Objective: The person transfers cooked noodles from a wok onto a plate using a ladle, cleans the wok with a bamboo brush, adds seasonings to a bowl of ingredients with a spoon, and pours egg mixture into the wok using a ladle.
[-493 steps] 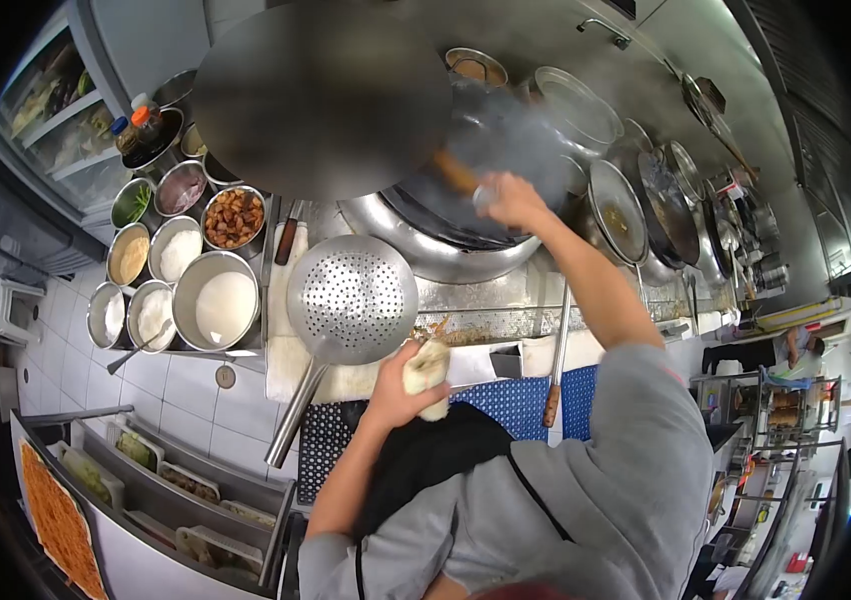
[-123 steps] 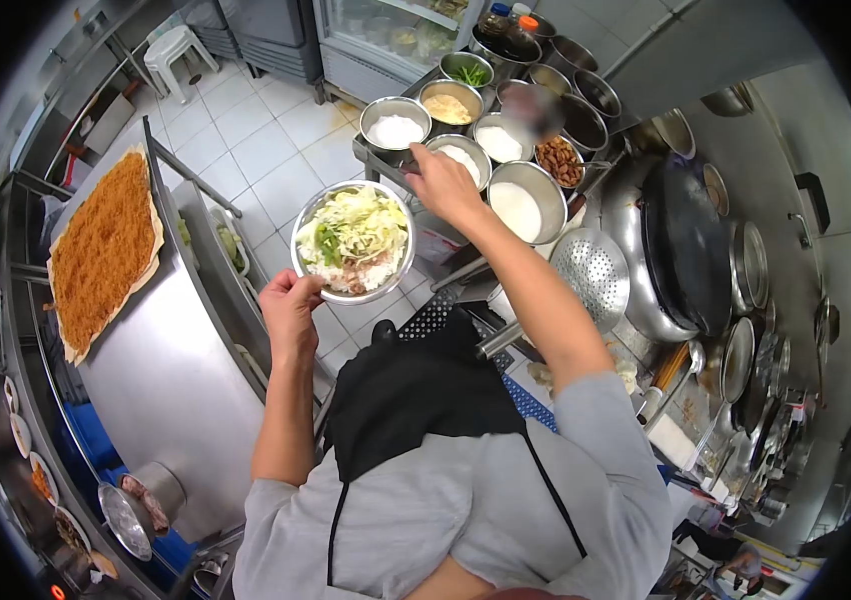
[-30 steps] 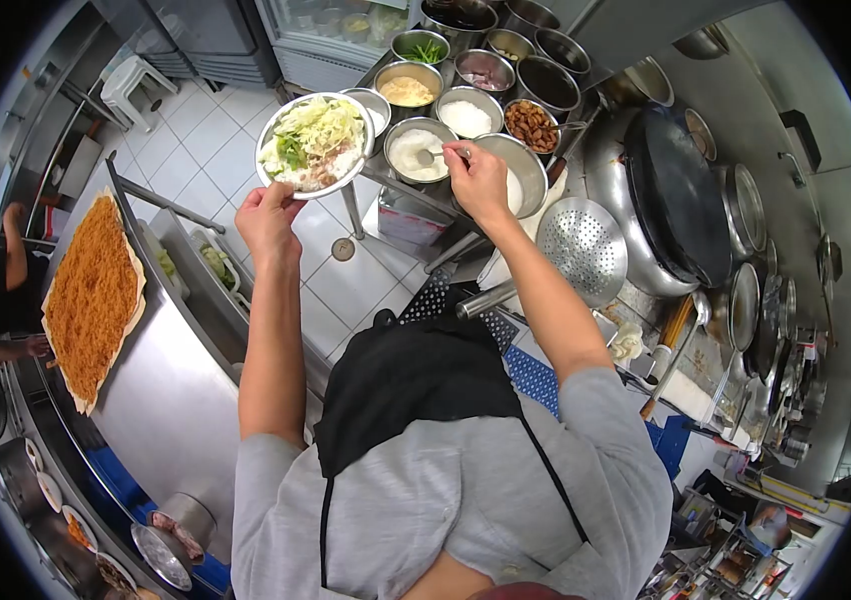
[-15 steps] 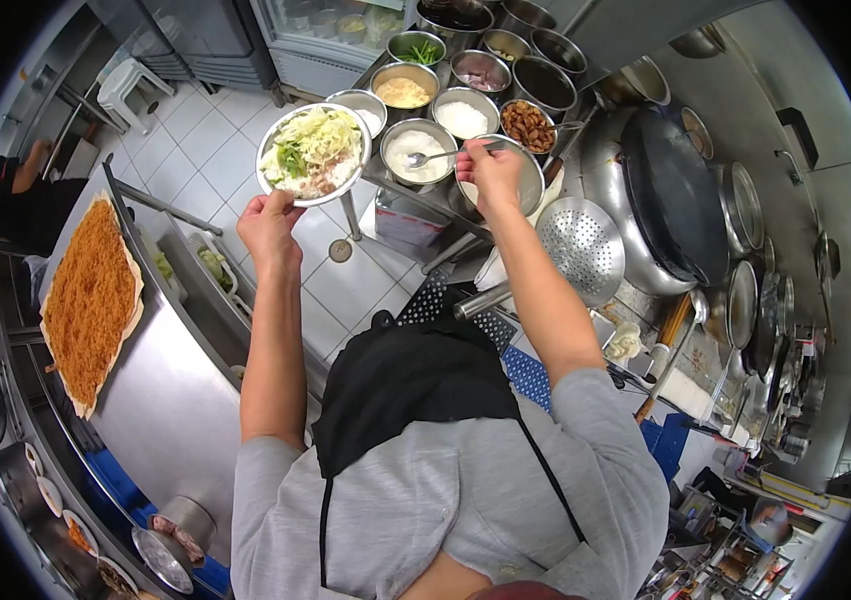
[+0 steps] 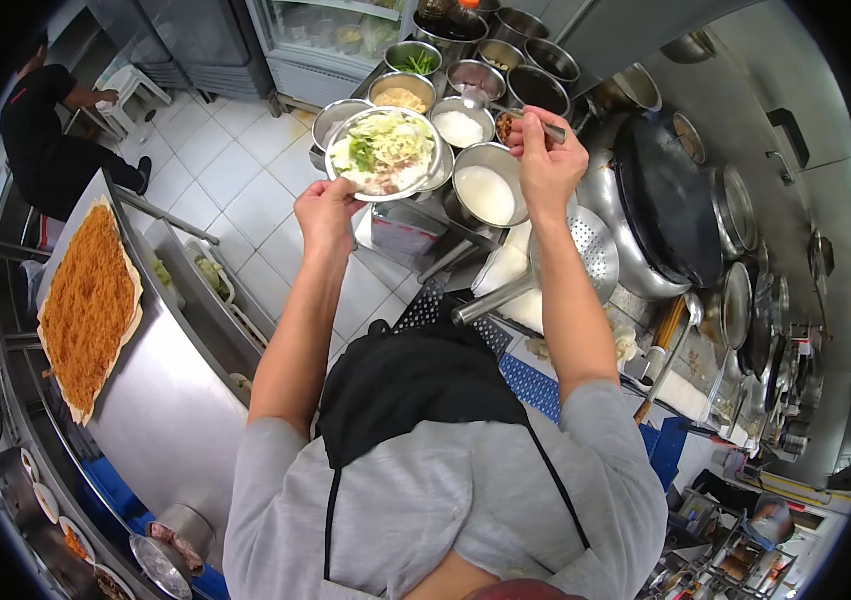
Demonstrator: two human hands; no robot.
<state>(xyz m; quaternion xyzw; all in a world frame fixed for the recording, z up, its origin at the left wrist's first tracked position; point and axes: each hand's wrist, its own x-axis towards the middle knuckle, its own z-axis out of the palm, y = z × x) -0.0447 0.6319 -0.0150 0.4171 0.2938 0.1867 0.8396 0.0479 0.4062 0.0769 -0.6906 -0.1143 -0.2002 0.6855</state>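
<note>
My left hand [image 5: 326, 215] pinches the rim of a round metal bowl [image 5: 434, 170], holding it over the near left end of the pots. Shredded pale cabbage [image 5: 391, 137], green pieces, pinkish-brown bits and something white lie in it. My right hand [image 5: 554, 165] is closed on a metal spoon [image 5: 554, 132], whose handle end sticks out past the fingers. The spoon's bowl end is not clear. Under that hand a pot of brown fried bits [image 5: 506, 127] is mostly hidden. Nearby are a pot of white liquid or paste [image 5: 486, 195] and one of white powder [image 5: 461, 128].
A perforated strainer [image 5: 586, 250] lies beside the large dark wok [image 5: 666, 200] on the right. On the left, a steel counter [image 5: 171, 370] bears a flat sheet topped with orange-brown crumbs [image 5: 93, 305]. A person in black [image 5: 41, 130] is at the far left.
My left hand has brought the bowl right, closer to the pots. My right hand has left the white-filled pot and moved right, over the fried bits. The person in black has come further into view.
</note>
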